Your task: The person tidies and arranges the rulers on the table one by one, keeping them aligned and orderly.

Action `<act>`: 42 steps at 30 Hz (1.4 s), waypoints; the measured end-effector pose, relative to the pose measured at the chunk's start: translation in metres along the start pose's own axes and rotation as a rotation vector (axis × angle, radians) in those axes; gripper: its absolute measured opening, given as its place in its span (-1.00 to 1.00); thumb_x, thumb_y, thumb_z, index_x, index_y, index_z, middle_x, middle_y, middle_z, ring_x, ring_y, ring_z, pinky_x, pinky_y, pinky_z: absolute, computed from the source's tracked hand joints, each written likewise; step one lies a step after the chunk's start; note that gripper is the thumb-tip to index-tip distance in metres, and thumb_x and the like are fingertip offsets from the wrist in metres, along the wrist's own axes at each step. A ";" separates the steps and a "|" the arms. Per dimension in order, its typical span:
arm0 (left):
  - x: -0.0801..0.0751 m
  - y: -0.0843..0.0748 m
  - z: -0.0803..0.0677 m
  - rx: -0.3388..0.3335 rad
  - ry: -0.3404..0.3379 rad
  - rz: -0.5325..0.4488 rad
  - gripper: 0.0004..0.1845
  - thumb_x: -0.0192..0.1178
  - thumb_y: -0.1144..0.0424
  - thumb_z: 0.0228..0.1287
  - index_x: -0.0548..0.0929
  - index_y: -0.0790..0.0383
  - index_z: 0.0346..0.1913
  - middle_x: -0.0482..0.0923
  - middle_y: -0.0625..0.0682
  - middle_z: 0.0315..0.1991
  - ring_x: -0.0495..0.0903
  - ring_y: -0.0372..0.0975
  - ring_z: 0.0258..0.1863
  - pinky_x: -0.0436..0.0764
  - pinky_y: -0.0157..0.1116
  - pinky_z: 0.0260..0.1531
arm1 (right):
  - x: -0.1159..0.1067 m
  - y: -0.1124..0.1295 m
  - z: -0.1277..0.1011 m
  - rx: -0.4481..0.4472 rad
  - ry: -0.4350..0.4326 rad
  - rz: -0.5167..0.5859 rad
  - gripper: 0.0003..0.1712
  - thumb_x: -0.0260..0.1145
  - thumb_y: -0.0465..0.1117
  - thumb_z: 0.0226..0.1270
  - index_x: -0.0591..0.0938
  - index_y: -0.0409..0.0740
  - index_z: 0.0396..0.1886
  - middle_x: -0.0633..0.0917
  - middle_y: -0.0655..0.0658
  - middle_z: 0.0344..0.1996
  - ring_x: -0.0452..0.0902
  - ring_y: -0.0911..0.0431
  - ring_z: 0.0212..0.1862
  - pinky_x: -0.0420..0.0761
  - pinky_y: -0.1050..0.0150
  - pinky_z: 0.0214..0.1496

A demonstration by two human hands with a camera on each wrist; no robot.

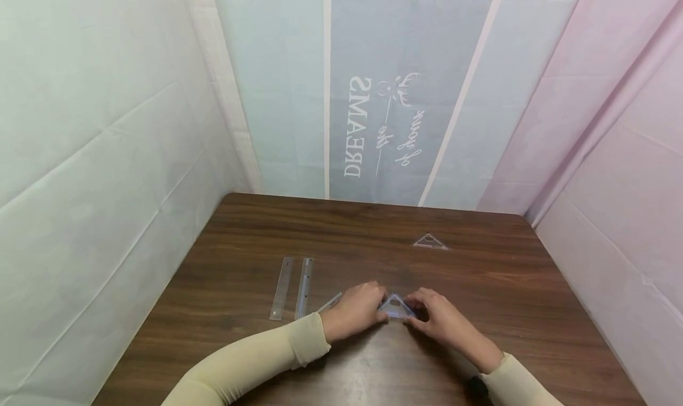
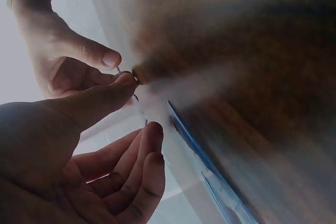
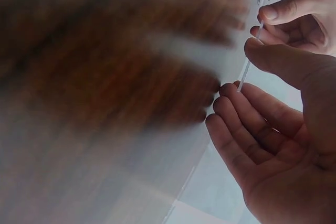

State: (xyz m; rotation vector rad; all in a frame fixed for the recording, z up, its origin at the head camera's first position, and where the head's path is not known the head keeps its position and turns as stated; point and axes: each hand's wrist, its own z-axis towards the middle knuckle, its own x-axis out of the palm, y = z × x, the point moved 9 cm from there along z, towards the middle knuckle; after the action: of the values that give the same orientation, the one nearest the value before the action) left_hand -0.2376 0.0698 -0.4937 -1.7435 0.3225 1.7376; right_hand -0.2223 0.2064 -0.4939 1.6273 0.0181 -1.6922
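In the head view my left hand (image 1: 356,308) pinches the left corner of a clear, bluish triangular set square (image 1: 398,313) between thumb and fingers. At its opposite corner my right hand (image 1: 445,318) does the same, so the set square spans the gap between the hands, low over the table. The right wrist view shows it edge-on as a thin plate, thumb on one face and fingertips on the other. Partly hidden behind the left hand lies another clear strip-like piece (image 1: 331,301), and a blue-edged piece (image 2: 197,148) lies on the table in the left wrist view.
Two clear straight rulers, one plain (image 1: 281,288) and one with a bluish strip (image 1: 305,287), lie side by side left of the hands. A second set square (image 1: 430,242) lies further back to the right. The brown wooden table (image 1: 331,231) meets hanging printed cloth (image 1: 288,127).
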 end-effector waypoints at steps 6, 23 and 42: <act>0.001 -0.005 -0.001 0.004 -0.018 0.121 -0.64 0.60 -0.13 0.18 0.69 0.00 -0.30 0.62 -0.13 -0.32 0.67 -0.29 -0.31 0.65 -0.29 -0.41 | 0.002 0.003 -0.002 -0.016 0.003 -0.088 -0.65 0.68 -0.22 0.22 0.78 -0.18 -0.04 0.70 0.05 -0.15 0.63 0.15 -0.08 0.71 0.11 0.01; 0.007 -0.013 -0.006 0.013 -0.022 0.238 -0.58 0.60 -0.19 0.16 0.74 0.04 -0.21 0.66 -0.10 -0.27 0.66 -0.25 -0.26 0.68 -0.30 -0.40 | 0.006 0.002 -0.005 -0.001 0.051 -0.118 -0.64 0.69 -0.22 0.19 0.78 -0.16 -0.06 0.66 0.04 -0.10 0.60 0.10 -0.03 0.69 0.05 0.04; 0.007 -0.014 -0.005 0.041 -0.036 0.246 -0.57 0.61 -0.18 0.16 0.73 0.06 -0.21 0.65 -0.08 -0.28 0.66 -0.25 -0.26 0.68 -0.33 -0.35 | 0.005 0.003 -0.005 0.004 0.054 -0.126 -0.64 0.70 -0.20 0.19 0.77 -0.16 -0.07 0.62 0.07 -0.13 0.55 0.16 -0.10 0.67 0.13 -0.03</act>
State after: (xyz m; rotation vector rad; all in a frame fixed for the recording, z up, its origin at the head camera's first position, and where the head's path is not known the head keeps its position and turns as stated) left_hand -0.2249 0.0792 -0.4968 -1.6984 0.5740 1.9168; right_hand -0.2162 0.2040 -0.4972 1.7055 0.1466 -1.7432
